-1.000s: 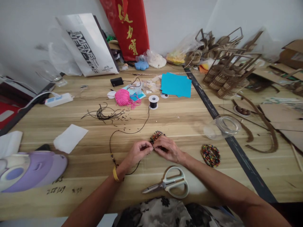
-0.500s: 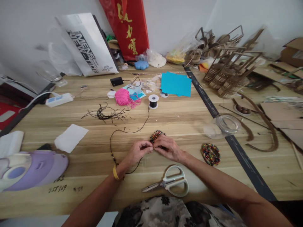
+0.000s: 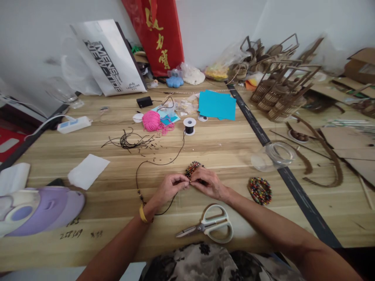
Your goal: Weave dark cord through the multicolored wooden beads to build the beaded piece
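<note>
My left hand (image 3: 172, 188) and my right hand (image 3: 210, 183) meet fingertip to fingertip at the middle of the table. The left thumb and index finger pinch the black cord (image 3: 172, 202), which runs out below that hand. A small bead shows between the fingertips of both hands. My right hand is pinched at that bead, with a multicoloured beaded piece (image 3: 193, 168) partly hidden behind its fingers. The cord loops left and back up to a spool of black cord (image 3: 189, 126). To the right lies a multicoloured beaded coil (image 3: 260, 191).
Scissors (image 3: 209, 226) lie near the front edge. Further back are pink yarn (image 3: 151, 121), cut black cords (image 3: 129, 140) and blue sheets (image 3: 217, 105). A purple device (image 3: 49, 210) sits left; clear tubing (image 3: 279, 154) and woven baskets (image 3: 275, 93) stand right.
</note>
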A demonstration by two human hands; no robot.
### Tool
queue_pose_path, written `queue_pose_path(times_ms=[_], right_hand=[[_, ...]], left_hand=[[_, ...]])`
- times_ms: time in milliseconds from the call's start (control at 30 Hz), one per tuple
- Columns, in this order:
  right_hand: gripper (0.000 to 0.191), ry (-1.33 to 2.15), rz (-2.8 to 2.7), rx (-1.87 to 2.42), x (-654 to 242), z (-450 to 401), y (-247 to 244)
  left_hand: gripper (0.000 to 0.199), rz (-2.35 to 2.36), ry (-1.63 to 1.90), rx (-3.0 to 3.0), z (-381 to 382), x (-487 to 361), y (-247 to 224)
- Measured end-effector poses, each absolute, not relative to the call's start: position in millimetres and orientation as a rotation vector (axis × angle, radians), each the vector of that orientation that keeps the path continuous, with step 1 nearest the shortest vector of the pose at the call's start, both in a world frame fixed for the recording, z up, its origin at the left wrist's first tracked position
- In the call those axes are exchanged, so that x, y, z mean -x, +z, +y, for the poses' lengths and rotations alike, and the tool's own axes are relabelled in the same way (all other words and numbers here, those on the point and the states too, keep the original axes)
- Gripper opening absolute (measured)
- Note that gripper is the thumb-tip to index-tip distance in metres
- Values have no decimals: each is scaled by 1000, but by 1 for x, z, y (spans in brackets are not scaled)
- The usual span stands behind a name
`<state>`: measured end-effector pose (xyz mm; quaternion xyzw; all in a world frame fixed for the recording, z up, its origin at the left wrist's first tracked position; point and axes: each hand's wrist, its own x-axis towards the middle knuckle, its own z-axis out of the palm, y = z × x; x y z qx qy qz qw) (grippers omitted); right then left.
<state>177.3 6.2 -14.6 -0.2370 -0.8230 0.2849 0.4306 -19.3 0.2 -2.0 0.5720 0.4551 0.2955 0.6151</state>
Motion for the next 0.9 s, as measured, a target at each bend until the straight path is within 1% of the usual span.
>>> queue_pose_path(times_ms=[467, 700, 900], right_hand=[[8, 707, -2081, 615, -178, 5, -14], [6, 711, -2085, 625, -178, 5, -13], [6, 679, -2097, 626, -177, 5, -17]], left_hand=[[18, 1064, 697, -1297, 0, 19, 1], [22, 1057, 704, -1294, 0, 19, 1], [20, 1072, 702, -1304, 0, 19, 0]])
